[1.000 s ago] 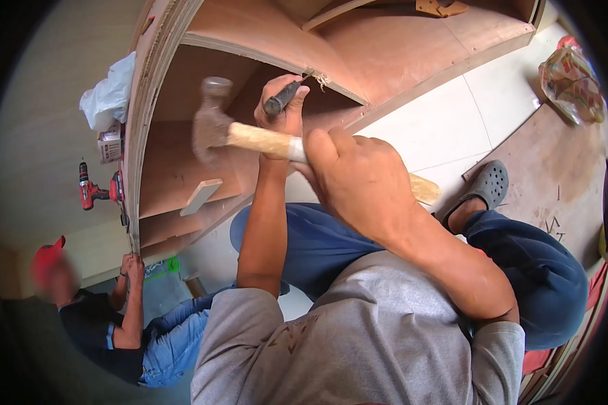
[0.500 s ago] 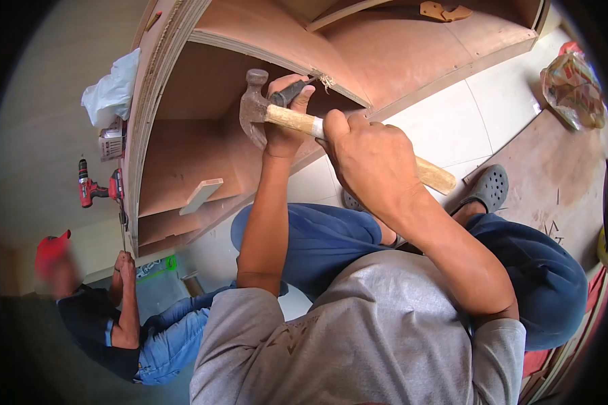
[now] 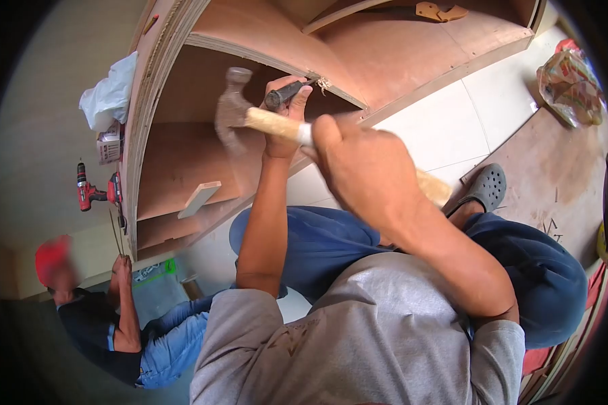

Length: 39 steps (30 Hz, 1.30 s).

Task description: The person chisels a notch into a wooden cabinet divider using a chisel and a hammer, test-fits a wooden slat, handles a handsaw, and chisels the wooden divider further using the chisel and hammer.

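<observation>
My left hand (image 3: 285,128) is wrapped round the dark handle of a chisel (image 3: 284,96). The chisel's thin blade points at the plywood edge (image 3: 250,54) of the cabinet, where curled wood shavings (image 3: 322,84) cling. My right hand (image 3: 365,169) grips the wooden handle of a claw hammer (image 3: 270,123). The hammer's metal head is slightly blurred and hangs a little left of the chisel handle, apart from it. The handle's butt end sticks out on the right of my fist.
A person in a red cap (image 3: 54,263) at lower left holds a thin rod. A red drill (image 3: 91,192), a white plastic bag (image 3: 108,93) and a small box (image 3: 109,143) are by the cabinet side. A saw (image 3: 440,11) lies up top; nails (image 3: 552,229) lie on a board.
The hammer swung right toward the chisel handle, then back a little to the left. My left hand stays at the plywood edge. The other person's rod has tilted away from the cabinet side.
</observation>
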Tool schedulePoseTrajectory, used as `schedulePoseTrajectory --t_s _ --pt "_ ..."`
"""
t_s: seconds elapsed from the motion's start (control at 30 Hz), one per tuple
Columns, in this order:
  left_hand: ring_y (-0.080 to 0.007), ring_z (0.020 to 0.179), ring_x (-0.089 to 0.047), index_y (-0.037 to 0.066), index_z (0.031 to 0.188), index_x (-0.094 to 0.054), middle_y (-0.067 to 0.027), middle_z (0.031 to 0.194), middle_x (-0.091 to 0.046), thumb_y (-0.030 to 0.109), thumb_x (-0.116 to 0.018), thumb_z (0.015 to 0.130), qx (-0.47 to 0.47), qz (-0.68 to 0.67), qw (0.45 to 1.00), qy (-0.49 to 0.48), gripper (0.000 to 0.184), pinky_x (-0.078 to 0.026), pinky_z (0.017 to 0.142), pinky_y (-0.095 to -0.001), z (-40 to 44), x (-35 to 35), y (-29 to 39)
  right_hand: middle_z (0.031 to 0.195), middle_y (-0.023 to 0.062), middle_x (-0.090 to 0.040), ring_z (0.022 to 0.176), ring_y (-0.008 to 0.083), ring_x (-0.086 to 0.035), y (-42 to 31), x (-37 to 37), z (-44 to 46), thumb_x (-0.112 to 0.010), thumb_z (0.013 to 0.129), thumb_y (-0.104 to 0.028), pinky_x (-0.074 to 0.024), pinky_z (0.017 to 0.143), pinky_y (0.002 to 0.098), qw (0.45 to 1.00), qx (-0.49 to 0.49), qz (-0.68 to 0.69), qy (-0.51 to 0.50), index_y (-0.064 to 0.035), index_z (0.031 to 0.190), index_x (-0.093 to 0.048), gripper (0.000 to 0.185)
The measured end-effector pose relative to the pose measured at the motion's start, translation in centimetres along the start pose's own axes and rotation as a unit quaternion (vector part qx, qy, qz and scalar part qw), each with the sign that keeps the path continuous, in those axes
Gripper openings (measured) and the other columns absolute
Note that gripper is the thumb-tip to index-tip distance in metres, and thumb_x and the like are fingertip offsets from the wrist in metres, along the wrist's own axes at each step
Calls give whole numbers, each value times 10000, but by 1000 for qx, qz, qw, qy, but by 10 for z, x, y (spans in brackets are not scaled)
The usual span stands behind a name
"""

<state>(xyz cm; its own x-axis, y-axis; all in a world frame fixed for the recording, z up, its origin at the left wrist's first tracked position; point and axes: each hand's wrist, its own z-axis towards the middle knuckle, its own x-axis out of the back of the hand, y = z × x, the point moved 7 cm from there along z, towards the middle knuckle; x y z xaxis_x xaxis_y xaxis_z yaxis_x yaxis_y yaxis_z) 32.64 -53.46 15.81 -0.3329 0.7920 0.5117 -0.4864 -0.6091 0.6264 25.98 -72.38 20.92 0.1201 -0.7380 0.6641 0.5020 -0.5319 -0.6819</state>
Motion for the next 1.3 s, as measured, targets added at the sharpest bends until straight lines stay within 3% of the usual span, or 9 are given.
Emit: schedulePoseTrajectory --t_s 0.13,0.27,0.47,0.53,0.8,0.87,1.13,1.2,1.3 --pt "-185 918 -675 48 1078 -626 -93 1028 -695 117 -768 920 -13 5 1000 1 223 -558 825 -319 0 1 -3 770 135 -663 666 304 -714 -11 10 -4 -594 879 -98 -565 516 401 994 79 -6 73 -31 928 -557 91" --pt "-195 963 -656 18 1078 -625 -106 1030 -691 99 -755 928 -22 25 999 -28 214 -536 883 -321 -2 -1 -3 789 138 -664 638 303 -696 16 -7 1 -609 874 -118 -552 504 397 998 -21 -53 13 -31 949 -555 127" --pt "-212 936 -679 43 1091 -633 -98 1018 -707 141 -772 917 10 24 1000 -7 243 -550 865 -328 -5 1 -12 775 148 -668 661 315 -708 -13 14 -3 -597 890 -113 -559 512 399 993 85 20 84 -27 921 -552 102" --pt "-217 930 -674 14 1106 -622 -100 1010 -701 137 -760 927 -46 80 995 -38 257 -547 876 -330 -2 -3 3 790 148 -668 663 314 -703 24 -13 1 -599 898 -134 -559 515 405 999 -41 -33 -12 -24 946 -557 127" --pt "-203 978 -682 50 1111 -616 -74 1085 -709 211 -756 938 48 6 999 -12 275 -549 892 -337 -10 0 -19 748 146 -656 635 316 -699 -8 2 -7 -597 889 -118 -559 510 404 995 75 12 69 -23 934 -555 113" --pt "-196 976 -675 49 1106 -616 -77 1076 -709 195 -749 944 -23 24 999 -38 256 -546 895 -331 -5 -3 -7 784 149 -661 628 309 -697 23 -26 -1 -599 879 -119 -556 512 414 998 -36 -51 -11 -29 955 -558 126" --pt "-190 947 -673 46 1110 -637 -82 1057 -714 179 -762 934 24 -21 999 -5 254 -540 877 -324 -7 0 -16 767 147 -669 647 315 -706 -13 7 -5 -596 871 -92 -556 502 405 991 99 -11 85 -23 931 -562 98" --pt "-194 998 -640 8 1109 -623 -96 1058 -689 120 -742 939 -19 50 997 -58 236 -518 902 -326 -4 -3 -4 796 147 -669 644 315 -706 25 -14 5 -586 885 -110 -559 507 419 998 -39 -46 -11 -22 954 -559 115" --pt "-213 984 -663 19 1111 -633 -102 1061 -703 98 -754 923 8 -13 999 -44 238 -528 896 -327 -6 -2 -12 770 144 -664 642 314 -707 13 -9 -2 -586 893 -124 -565 514 425 1000 -12 -20 2 -23 949 -554 120"
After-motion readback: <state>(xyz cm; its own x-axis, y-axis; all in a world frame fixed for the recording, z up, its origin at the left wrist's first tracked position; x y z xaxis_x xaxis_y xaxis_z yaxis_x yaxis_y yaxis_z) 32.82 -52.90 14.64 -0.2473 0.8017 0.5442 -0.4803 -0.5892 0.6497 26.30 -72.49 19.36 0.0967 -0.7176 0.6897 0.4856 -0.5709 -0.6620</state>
